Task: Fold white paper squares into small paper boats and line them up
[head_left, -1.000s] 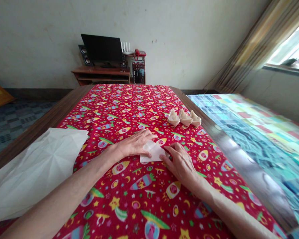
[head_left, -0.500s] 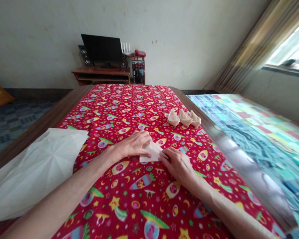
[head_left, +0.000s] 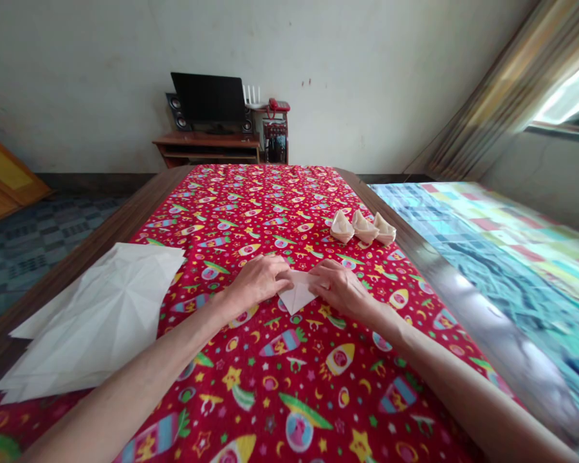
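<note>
A small folded piece of white paper [head_left: 295,292] lies on the red patterned cloth [head_left: 289,360], one corner pointing toward me and a crease down its middle. My left hand [head_left: 263,280] has its fingers closed on the paper's left side. On the opposite side, my right hand [head_left: 340,284] pinches the right edge. Parts of the paper are hidden under the fingertips. Beyond my right hand stand three folded paper pieces [head_left: 364,228], cream-coloured and pointed, in a row. To the left rests a stack of creased white paper sheets [head_left: 110,302].
The cloth covers a dark wooden table [head_left: 444,289], whose edges show on both sides. A bed with a checked cover [head_left: 506,257] is at the right. By the far wall, a desk [head_left: 207,143] holds a monitor [head_left: 210,98], speakers and a red telephone [head_left: 278,105].
The paper now has a corner pointing toward me instead of a straight near edge. My right hand has moved away from me, to the paper's upper right. The view has shifted slightly left.
</note>
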Demonstrator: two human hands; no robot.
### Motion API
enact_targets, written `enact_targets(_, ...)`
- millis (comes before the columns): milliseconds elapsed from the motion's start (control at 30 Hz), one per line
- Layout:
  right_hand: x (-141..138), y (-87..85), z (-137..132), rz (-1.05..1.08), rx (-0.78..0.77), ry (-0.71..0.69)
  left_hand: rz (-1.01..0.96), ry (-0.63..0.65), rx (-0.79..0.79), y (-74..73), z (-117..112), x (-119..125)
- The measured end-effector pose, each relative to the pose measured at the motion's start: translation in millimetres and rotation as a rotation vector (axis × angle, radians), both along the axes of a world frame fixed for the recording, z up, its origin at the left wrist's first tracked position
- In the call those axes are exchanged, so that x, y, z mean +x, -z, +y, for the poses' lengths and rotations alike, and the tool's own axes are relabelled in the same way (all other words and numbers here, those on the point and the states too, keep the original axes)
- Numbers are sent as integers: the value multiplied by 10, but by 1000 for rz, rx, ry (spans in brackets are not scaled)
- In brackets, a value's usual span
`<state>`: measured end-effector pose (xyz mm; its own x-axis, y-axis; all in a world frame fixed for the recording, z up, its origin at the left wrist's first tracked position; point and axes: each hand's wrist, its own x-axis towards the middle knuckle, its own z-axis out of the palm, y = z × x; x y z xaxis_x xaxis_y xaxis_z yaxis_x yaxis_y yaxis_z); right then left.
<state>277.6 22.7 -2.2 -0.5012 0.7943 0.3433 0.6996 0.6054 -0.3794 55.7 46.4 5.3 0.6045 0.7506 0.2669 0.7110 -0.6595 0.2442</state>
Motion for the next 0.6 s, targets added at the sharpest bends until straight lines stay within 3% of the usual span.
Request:
enact_targets(133,-87,79,26,60,-64,35,-32,23,-25,5,33,51)
enact_targets(233,-94,134,4,49,36,17,18,85,51,-12,15,64)
enact_targets(367,-25,108,-65,-123,207,-51,136,159,202,-30,-85,-2)
enact_targets(600,57,40,-164,-265,312,-174,198,196,157,-68,-265,-212)
